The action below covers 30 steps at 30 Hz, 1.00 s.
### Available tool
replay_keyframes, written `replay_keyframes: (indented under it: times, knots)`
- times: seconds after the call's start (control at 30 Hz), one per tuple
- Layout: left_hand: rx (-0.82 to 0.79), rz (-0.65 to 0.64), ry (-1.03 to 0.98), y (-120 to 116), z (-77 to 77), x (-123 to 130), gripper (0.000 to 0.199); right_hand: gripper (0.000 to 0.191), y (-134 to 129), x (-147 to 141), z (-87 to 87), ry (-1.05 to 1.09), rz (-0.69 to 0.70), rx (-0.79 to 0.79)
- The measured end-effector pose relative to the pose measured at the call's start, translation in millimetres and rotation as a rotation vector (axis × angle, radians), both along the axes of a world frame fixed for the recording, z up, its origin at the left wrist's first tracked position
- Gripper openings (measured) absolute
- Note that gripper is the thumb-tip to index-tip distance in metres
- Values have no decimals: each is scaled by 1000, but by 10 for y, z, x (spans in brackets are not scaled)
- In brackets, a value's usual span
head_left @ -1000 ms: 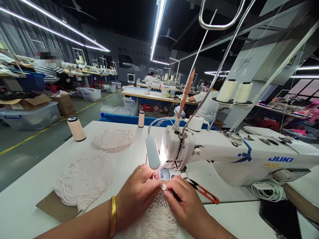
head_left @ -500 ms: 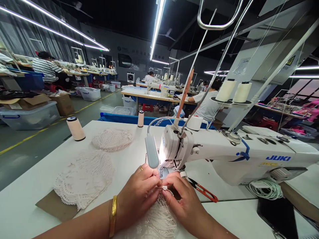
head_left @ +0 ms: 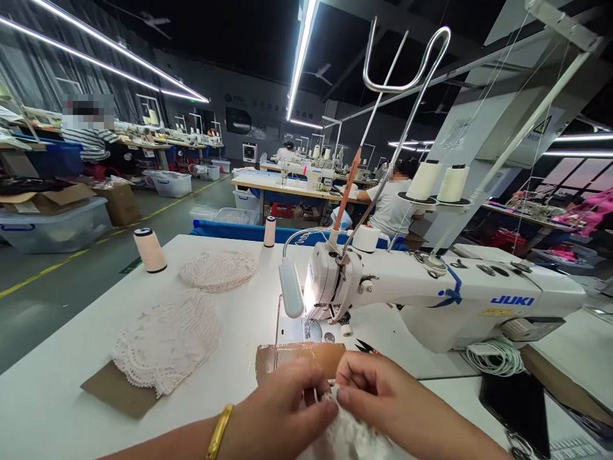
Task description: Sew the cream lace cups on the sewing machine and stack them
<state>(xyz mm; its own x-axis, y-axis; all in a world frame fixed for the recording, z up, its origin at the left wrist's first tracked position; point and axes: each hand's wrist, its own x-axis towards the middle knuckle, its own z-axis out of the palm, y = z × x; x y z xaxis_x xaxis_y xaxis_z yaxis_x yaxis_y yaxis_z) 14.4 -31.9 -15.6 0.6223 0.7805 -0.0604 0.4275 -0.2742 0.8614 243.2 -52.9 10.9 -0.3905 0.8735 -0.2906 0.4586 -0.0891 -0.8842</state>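
Note:
Close to the table's front edge, my left hand [head_left: 287,412] and my right hand [head_left: 376,390] are side by side, fingers curled and pinching the upper edge of a white lace piece [head_left: 357,439]. The lace hangs below them and is partly hidden by my hands. Just beyond my fingers lies a brown cardboard piece [head_left: 306,352] with a shiny, tape-like surface. Behind it stands the white sewing machine [head_left: 330,281], its lamp lit over the needle area. Thread snips [head_left: 366,347] show only in part behind my right hand.
Two lace pieces [head_left: 167,338] lie on the left of the white table [head_left: 62,383], with cardboard [head_left: 119,390] under the nearer one. Thread cones [head_left: 150,250] stand at its far side. A dark flat object [head_left: 514,409] and coiled cable [head_left: 495,356] are at right. Co-workers [head_left: 390,201] sit beyond.
Both hands have drawn back from the needle area toward me and to the right, bringing the lace along. The cardboard in front of the machine is now largely uncovered.

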Motion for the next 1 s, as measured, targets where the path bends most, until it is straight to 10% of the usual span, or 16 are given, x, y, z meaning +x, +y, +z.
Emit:
replay_keyframes:
  times: [0.17,0.4,0.57,0.77,1.0]
  knots:
    - [497,171,302,370,-340,30,22,19,488,-320,-264,-416,-39,305]
    - [1030,89,125,428,-524,-43,25,24,573,-411,-423,-523,-87,469]
    - [1034,44,115,431,-505,-57,33,18,482,-294,-468,-614,-75,588]
    - [1056,74,99,462,-541,-55,32,18,290,-274,-687,-499,61,1137]
    - [992,55,75,487,-499,-134,22,21,350,-237,-845,-411,99,1090]
